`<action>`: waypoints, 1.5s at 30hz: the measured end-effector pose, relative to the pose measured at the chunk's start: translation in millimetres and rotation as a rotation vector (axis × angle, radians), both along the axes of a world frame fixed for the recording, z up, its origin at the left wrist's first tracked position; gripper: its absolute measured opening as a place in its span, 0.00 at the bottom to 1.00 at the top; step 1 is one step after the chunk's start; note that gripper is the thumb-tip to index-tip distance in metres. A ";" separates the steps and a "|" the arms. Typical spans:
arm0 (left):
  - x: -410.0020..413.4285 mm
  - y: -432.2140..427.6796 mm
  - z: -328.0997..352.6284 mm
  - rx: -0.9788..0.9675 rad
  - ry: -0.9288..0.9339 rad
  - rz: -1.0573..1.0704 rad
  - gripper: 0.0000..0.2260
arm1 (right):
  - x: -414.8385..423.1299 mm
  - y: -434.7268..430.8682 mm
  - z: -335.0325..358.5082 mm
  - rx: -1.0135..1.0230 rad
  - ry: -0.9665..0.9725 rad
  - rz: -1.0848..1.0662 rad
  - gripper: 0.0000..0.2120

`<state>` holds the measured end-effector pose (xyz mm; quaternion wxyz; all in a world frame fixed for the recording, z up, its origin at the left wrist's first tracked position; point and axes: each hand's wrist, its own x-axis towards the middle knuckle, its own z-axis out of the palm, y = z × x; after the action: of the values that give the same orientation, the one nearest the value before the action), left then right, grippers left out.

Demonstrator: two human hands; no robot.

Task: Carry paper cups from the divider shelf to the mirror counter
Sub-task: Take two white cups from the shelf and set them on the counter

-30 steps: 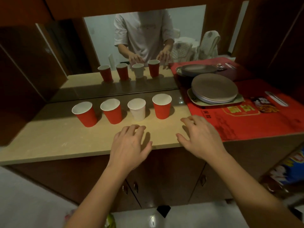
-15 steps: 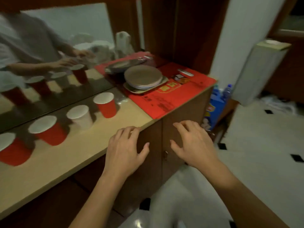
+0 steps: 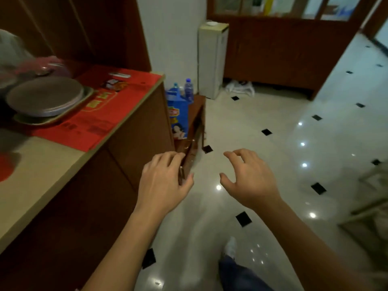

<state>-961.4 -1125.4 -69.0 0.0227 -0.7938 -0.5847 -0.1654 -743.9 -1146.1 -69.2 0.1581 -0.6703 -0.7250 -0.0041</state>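
Observation:
My left hand [image 3: 162, 181] and my right hand [image 3: 249, 180] hang in the air over the floor, both empty with fingers spread and slightly curled. They are to the right of the beige mirror counter [image 3: 39, 171]. One red paper cup [image 3: 5, 166] shows, blurred, at the far left edge on that counter. The other cups are out of view. The divider shelf cannot be made out.
A red mat [image 3: 105, 108] with a tray of grey plates [image 3: 45, 96] covers the counter's far end. Beyond it stand a low wooden cabinet [image 3: 194, 127], a blue bag [image 3: 178, 116] with bottles and a white water dispenser [image 3: 212, 59]. Glossy tiled floor [image 3: 283, 122] stretches right. My foot [image 3: 230, 247] is below.
The view has swung right, away from the mirror and the row of cups. Both hands left the counter edge and now hover over the floor.

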 end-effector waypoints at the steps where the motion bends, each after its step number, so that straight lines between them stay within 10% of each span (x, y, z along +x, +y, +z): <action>1: 11.4 5.4 -3.1 -0.007 0.004 -0.028 0.24 | 10.8 -0.6 -2.6 0.001 0.004 -0.017 0.27; 45: 529.9 611.7 -27.5 -0.072 -0.053 -0.522 0.23 | 482.4 511.9 -30.6 -0.007 0.035 -0.472 0.24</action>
<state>-431.5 -513.8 -96.6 -0.0644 -0.9135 -0.3662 -0.1655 -261.5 -634.2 -99.8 0.1629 -0.8219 -0.5452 -0.0268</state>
